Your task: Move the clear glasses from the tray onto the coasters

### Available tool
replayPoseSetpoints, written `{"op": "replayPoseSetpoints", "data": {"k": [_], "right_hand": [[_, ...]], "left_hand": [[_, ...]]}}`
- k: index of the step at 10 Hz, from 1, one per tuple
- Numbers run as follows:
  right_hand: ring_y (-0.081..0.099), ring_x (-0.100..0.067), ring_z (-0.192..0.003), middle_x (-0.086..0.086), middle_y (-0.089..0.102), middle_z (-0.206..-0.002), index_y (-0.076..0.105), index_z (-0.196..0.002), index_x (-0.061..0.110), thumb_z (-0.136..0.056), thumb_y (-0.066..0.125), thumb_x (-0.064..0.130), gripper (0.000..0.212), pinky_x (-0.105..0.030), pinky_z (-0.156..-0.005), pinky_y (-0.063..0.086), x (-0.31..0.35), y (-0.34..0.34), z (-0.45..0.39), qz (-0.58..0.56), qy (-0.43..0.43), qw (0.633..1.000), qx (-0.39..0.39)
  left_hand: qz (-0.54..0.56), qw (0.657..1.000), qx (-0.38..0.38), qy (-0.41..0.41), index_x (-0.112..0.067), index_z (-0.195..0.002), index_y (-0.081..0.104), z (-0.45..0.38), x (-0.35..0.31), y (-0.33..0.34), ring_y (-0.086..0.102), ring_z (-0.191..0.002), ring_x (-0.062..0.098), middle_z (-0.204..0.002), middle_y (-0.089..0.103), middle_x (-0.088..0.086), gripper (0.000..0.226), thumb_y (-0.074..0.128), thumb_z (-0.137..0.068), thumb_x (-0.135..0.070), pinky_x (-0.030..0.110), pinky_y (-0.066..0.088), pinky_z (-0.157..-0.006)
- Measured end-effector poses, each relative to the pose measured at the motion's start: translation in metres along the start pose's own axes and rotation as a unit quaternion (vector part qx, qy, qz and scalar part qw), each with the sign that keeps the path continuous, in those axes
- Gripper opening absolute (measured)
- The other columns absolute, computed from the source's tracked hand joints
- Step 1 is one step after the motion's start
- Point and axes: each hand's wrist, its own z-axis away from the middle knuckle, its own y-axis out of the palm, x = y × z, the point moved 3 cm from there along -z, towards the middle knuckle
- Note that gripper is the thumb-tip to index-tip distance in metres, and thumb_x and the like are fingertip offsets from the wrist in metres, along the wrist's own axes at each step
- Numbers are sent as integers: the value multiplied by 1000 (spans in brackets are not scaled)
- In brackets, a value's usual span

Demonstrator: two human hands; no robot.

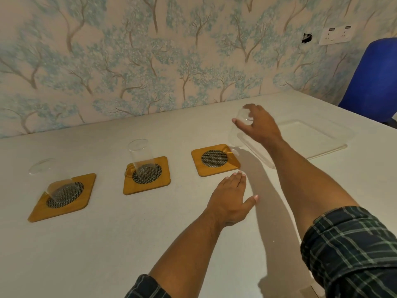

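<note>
Three wooden coasters with dark mesh centres lie in a row on the white table. The left coaster (62,197) bears a clear glass (50,179). A second clear glass (140,157) stands on the middle coaster (147,175). The right coaster (215,159) has nothing on it. My right hand (258,123) grips a third clear glass (238,130) from above, tilted, in the air over the left edge of the clear tray (300,140). My left hand (231,196) rests flat on the table just in front of the right coaster, fingers apart.
A patterned wall runs along the table's far edge. A blue chair (371,78) stands at the back right, past the tray. A wall socket (335,35) sits above it.
</note>
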Motion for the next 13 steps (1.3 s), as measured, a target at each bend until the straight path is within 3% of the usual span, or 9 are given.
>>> {"op": "replayPoseSetpoints", "data": {"k": [2, 5, 10, 13], "right_hand": [[61, -27, -109, -10, 60, -122, 54, -137, 24, -85, 62, 68, 68, -38, -86, 50, 33, 41, 8, -4, 18, 997, 79], [58, -28, -117, -10, 60, -129, 53, -144, 26, -85, 57, 72, 75, -40, -91, 49, 61, 69, 9, 30, 3, 992, 119], [55, -33, -125, -12, 53, -139, 41, -151, 30, -90, 49, 71, 73, -44, -92, 50, 70, 82, 17, 81, 18, 990, 115], [41, -38, -138, -16, 33, -159, 20, -161, 27, -93, 43, 73, 85, -51, -107, 40, 81, 73, 36, 118, -3, 991, 56]], "left_hand": [[5, 998, -42, -41, -20, -164, 5, 41, 41, -19, 1, -158, 18, -173, 3, -2, 81, 22, -101, -68, 30, -5, -120], [-28, 994, -34, -98, -19, -164, 4, 81, 94, -30, 0, -158, 17, -173, 2, -1, 81, 22, -101, -67, 30, -6, -120], [-73, 990, -43, -111, -21, -164, 5, 88, 102, -26, 0, -158, 19, -172, 1, -2, 81, 16, -100, -69, 33, -5, -120], [-33, 994, -51, -95, -19, -164, 12, 89, 100, -29, 5, -158, 19, -172, 7, 0, 73, 21, -104, -59, 32, -3, -120]]}}
